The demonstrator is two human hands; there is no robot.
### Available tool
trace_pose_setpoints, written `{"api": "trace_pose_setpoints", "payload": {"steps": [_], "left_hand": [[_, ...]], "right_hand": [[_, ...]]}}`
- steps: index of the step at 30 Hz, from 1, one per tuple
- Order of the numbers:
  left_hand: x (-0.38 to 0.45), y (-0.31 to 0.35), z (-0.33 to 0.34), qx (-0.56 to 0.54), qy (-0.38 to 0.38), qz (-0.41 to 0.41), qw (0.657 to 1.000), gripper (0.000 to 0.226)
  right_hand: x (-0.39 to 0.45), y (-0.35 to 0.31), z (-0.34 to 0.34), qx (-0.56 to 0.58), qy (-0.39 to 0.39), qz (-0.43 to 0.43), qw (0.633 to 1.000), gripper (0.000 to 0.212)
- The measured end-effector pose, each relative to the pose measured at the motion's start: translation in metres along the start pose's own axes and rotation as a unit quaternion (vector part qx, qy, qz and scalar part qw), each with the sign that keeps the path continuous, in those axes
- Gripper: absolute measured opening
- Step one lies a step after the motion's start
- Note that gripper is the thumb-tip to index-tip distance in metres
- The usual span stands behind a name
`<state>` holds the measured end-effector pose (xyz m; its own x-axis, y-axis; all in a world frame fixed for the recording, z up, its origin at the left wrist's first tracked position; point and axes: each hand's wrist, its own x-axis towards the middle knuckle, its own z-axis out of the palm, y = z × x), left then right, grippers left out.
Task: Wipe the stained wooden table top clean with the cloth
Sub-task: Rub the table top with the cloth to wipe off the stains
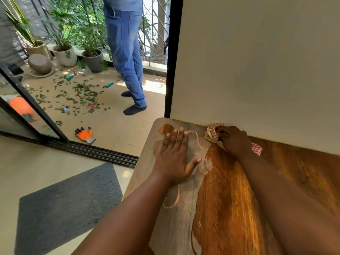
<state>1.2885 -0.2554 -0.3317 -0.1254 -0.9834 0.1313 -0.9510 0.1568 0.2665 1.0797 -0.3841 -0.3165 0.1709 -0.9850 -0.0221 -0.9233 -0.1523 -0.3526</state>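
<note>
The wooden table top (pixel 230 199) runs along a cream wall. Its left part is coated in a pale grey dusty film, while the middle and right show clean orange-brown wood. My right hand (pixel 234 141) is shut on a bunched red-and-white checked cloth (pixel 211 134), pressed on the table at the far edge against the wall. My left hand (pixel 173 155) lies flat, fingers spread, on the dusty left part near the rounded far corner.
The cream wall (pixel 257 70) stands right behind the table. To the left is a dark doormat (pixel 68 205) and a sliding door track. On the balcony a person in jeans (pixel 127 52) stands among scattered leaves, potted plants and an orange glove (pixel 85 134).
</note>
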Motion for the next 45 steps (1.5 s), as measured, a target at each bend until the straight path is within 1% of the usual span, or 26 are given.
{"api": "trace_pose_setpoints", "payload": {"steps": [3,5,6,7,10,12,13,15,17,19,21,23,25,26,27,29,31,32,33,35,37,38,39,42,43,45], "left_hand": [[-0.001,-0.003,0.002,-0.002,0.013,-0.004,1.0,0.084],[0.0,-0.003,0.004,0.002,0.017,-0.006,1.0,0.084],[0.001,-0.003,0.005,0.003,0.017,-0.006,1.0,0.085],[0.001,-0.003,0.005,0.002,0.017,-0.005,1.0,0.085],[0.0,-0.003,0.005,-0.002,0.014,-0.006,1.0,0.086],[0.001,-0.002,0.005,0.001,0.017,-0.008,1.0,0.086],[0.001,-0.002,0.005,0.002,0.02,-0.008,1.0,0.086],[0.001,-0.003,0.005,-0.001,0.02,-0.005,1.0,0.086],[0.001,-0.002,0.004,-0.009,0.02,-0.008,1.0,0.086],[0.001,-0.001,0.004,-0.011,0.017,-0.01,1.0,0.085],[0.001,0.0,0.004,-0.014,0.019,-0.01,1.0,0.084],[0.001,-0.001,0.004,-0.02,0.016,-0.011,1.0,0.083],[0.002,-0.002,0.003,-0.013,0.017,-0.014,1.0,0.084],[0.001,-0.002,0.004,-0.011,0.017,-0.016,1.0,0.084],[0.001,-0.002,0.004,-0.01,0.018,-0.016,1.0,0.084],[0.001,-0.002,0.005,-0.006,0.02,-0.015,1.0,0.084],[0.002,-0.002,0.005,-0.003,0.019,-0.015,1.0,0.084],[0.002,-0.002,0.006,-0.003,0.02,-0.017,1.0,0.084],[0.002,-0.003,0.006,-0.003,0.02,-0.016,1.0,0.085],[0.002,-0.003,0.007,-0.004,0.016,-0.014,1.0,0.085],[0.002,-0.002,0.007,-0.011,0.022,-0.019,1.0,0.086],[0.002,-0.001,0.006,-0.014,0.025,-0.021,0.999,0.087],[0.002,-0.001,0.006,-0.014,0.028,-0.02,0.999,0.088],[0.001,-0.001,0.006,-0.017,0.038,-0.014,0.999,0.088],[0.002,0.0,0.005,-0.018,0.041,-0.012,0.999,0.088],[0.002,-0.002,0.005,-0.016,0.044,-0.009,0.999,0.088]], "right_hand": [[-0.007,0.008,-0.015,0.039,-0.066,-0.072,0.994,0.023],[-0.004,0.01,-0.027,0.049,-0.111,-0.085,0.989,0.019],[-0.001,0.009,-0.028,0.05,-0.105,-0.075,0.99,0.018],[0.002,0.006,-0.026,0.052,-0.077,-0.056,0.994,0.018],[0.001,-0.013,-0.001,0.019,0.05,0.028,0.998,0.029],[-0.006,-0.03,0.012,0.0,0.077,0.036,0.996,0.034],[-0.009,-0.034,0.014,0.008,0.068,0.012,0.998,0.034],[-0.016,-0.031,0.01,0.056,0.023,-0.061,0.996,0.029],[-0.024,-0.014,0.0,0.087,-0.019,-0.093,0.992,0.026],[-0.026,0.004,-0.013,0.095,-0.017,-0.06,0.994,0.025],[-0.015,0.01,-0.015,0.077,0.025,-0.003,0.997,0.026],[-0.001,-0.005,-0.003,0.028,0.074,0.045,0.996,0.031],[0.001,-0.027,0.011,-0.004,0.101,0.055,0.993,0.035],[-0.002,-0.034,0.017,-0.002,0.1,0.037,0.994,0.035],[-0.007,-0.035,0.02,0.008,0.088,0.005,0.996,0.033],[-0.018,-0.027,0.018,0.06,0.036,-0.065,0.995,0.03],[-0.019,-0.016,0.001,0.126,-0.035,-0.086,0.988,0.031],[-0.016,-0.013,-0.005,0.131,-0.052,-0.082,0.987,0.032],[-0.01,-0.011,-0.007,0.12,-0.045,-0.073,0.989,0.031],[0.004,-0.017,0.001,0.079,0.011,-0.024,0.997,0.028],[0.008,-0.036,0.015,0.027,0.061,0.027,0.997,0.032],[0.006,-0.048,0.021,0.008,0.069,0.018,0.997,0.035],[0.002,-0.057,0.027,-0.006,0.063,-0.015,0.998,0.037],[-0.017,-0.054,0.032,-0.026,0.024,-0.164,0.986,0.04],[-0.022,-0.043,0.027,-0.02,0.012,-0.188,0.982,0.041],[-0.022,-0.021,0.015,0.008,-0.004,-0.168,0.986,0.043]]}}
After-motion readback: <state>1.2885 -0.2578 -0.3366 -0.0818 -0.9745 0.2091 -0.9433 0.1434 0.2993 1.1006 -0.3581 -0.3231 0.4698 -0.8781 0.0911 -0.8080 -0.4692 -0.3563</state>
